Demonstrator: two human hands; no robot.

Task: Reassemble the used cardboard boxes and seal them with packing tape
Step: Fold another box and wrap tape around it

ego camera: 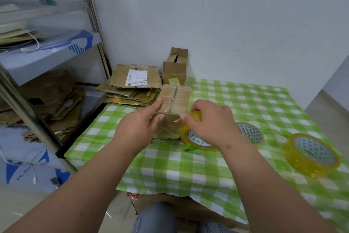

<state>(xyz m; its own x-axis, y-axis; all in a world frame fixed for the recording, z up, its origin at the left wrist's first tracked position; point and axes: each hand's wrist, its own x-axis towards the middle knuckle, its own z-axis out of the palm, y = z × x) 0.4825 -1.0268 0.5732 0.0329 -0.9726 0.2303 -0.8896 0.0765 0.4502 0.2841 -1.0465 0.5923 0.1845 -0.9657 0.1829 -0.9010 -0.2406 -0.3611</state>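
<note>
Head view looks down on a bench [207, 172] under a green-and-white checked cloth, pushed into a wall corner, with a metal shelf rack [90, 6] along its left edge. Most open room lies in the near middle and along the far right of the bench. At the far left corner a stack of flattened cartons [132, 89] overhangs the bench edge; the top one bears a white shipping label with barcodes, too small to read. Behind it, against the wall, stand two small boxes [175, 70]. The cardboard box [171, 111] being sealed stands left of centre, its top flaps closed with a seam between them. The left hand [139, 127] presses on its near left corner, fingers straight. The right hand [211, 121] grips a yellowish tape roll [190, 136] just beside the box's right side. Two more tape rolls [309, 155] lie near the right edge. Blue print on sheeting below the rack reads "PE Pro".
</note>
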